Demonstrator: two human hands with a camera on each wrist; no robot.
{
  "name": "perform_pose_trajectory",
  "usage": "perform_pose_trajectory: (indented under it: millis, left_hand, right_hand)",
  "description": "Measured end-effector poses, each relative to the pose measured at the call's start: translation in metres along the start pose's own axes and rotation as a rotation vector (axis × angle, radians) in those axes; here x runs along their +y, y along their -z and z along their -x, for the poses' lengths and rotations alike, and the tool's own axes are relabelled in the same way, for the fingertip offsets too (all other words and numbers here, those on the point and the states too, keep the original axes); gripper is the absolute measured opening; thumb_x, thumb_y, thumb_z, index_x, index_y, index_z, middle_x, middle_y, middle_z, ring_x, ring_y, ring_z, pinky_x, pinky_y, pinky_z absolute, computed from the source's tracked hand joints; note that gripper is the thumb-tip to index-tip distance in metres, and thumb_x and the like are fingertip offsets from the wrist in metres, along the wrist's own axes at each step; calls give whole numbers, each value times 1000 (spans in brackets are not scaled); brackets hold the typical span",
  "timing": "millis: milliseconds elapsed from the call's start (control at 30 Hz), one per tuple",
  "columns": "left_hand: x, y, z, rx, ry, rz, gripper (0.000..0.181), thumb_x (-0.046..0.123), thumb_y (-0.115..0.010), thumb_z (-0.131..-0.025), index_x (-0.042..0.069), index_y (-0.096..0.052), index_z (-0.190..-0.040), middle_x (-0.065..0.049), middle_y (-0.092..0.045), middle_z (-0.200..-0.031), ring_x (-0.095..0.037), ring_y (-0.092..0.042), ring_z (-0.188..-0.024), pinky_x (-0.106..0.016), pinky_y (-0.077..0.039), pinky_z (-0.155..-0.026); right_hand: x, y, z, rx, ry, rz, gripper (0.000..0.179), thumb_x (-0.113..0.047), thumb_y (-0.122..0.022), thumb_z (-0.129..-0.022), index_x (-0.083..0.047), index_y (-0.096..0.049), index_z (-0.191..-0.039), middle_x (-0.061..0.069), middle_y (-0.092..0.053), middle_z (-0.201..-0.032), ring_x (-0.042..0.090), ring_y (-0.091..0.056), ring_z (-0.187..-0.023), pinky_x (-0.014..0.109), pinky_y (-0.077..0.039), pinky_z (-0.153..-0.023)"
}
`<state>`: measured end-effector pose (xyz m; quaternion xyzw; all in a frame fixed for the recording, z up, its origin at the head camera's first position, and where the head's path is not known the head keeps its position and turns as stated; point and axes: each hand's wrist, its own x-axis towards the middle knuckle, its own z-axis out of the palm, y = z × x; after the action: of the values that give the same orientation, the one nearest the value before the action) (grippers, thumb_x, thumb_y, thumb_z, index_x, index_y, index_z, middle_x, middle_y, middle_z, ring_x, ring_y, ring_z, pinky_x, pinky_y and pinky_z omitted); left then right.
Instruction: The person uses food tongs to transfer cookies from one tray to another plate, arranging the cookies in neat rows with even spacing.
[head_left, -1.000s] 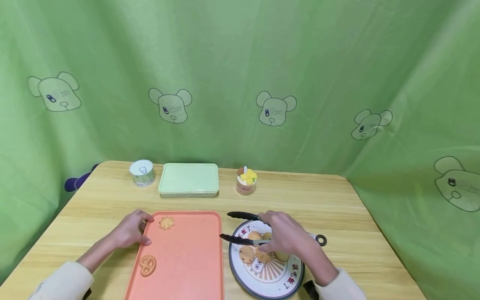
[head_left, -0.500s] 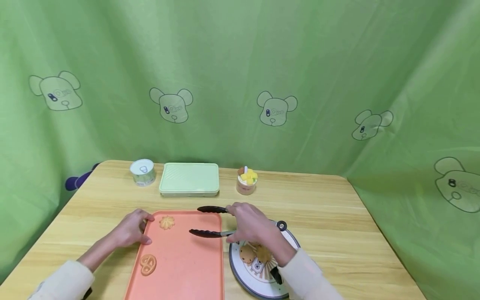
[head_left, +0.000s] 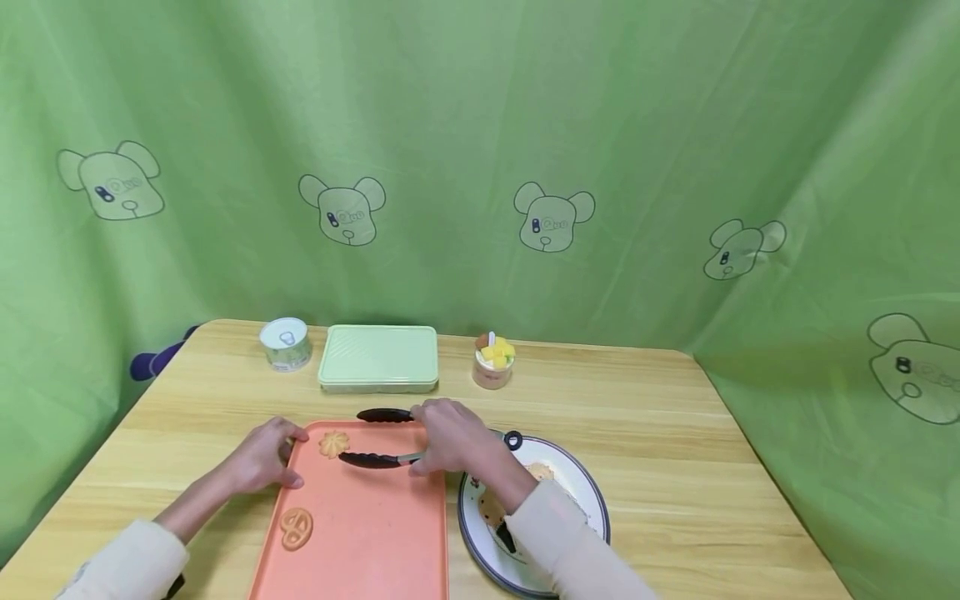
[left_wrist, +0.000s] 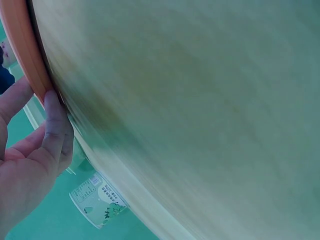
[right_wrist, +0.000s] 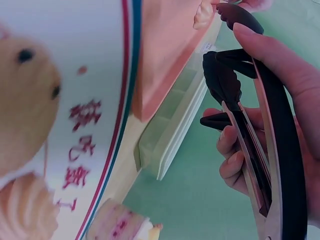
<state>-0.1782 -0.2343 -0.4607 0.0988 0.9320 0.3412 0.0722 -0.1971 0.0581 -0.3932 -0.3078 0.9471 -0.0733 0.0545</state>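
Observation:
My left hand (head_left: 262,458) pinches the left rim of a coral-pink tray (head_left: 375,537) between thumb and fingers; the left wrist view shows the fingers against its edge (left_wrist: 27,47). My right hand (head_left: 459,442) holds black-tipped tongs (head_left: 375,460) over the tray's upper part, tips spread with nothing between them. The lower tip reaches right up to a flower-shaped cookie (head_left: 333,444) in the far left corner. A pretzel-shaped cookie (head_left: 296,528) lies lower along the left side. Right of the tray, a round plate (head_left: 581,479) holds cookies (head_left: 491,507), partly hidden by my right forearm.
Along the back of the wooden table (head_left: 637,400) stand a pull-tab can (head_left: 286,346), a pale green lidded box (head_left: 378,357) and a small dessert cup (head_left: 492,367) topped with yellow pieces. A green curtain (head_left: 450,167) hangs behind and around the table.
My right hand has carried the spread tongs leftward from above the plate to above the tray, near the flower-shaped cookie. The left hand and tray have stayed put.

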Motion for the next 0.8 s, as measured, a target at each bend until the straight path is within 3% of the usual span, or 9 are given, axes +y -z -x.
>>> perform_pose_trajectory:
  millis: [233, 533, 800]
  left_hand:
    - [-1, 0, 0, 0, -20, -4, 62, 5, -86, -55, -10, -59, -109, -17, -54, -99, -19, -59, -79, -26, -50, -65]
    - [-2, 0, 0, 8, -31, 8, 63, 5, -86, -54, -10, -59, -108, -18, -54, -101, -19, -59, -79, -25, -51, -66]
    - [-1, 0, -1, 5, -6, -2, 65, 6, -87, -54, -9, -59, -110, -17, -55, -102, -18, -58, -80, -27, -51, -66]
  right_hand:
    - [-11, -7, -14, -16, -1, -10, 56, -40, -86, -63, -7, -65, -104, -5, -52, -77, 9, -46, -67, 21, -41, -56]
    - [-21, -14, -25, -19, -11, 21, 55, -42, -86, -62, -9, -66, -101, -4, -56, -79, 9, -49, -70, 22, -46, -62]
    - [-27, -22, -28, -37, -38, 0, 46, -42, -85, -64, -10, -64, -90, -5, -52, -72, 9, -46, -64, 20, -41, -55]
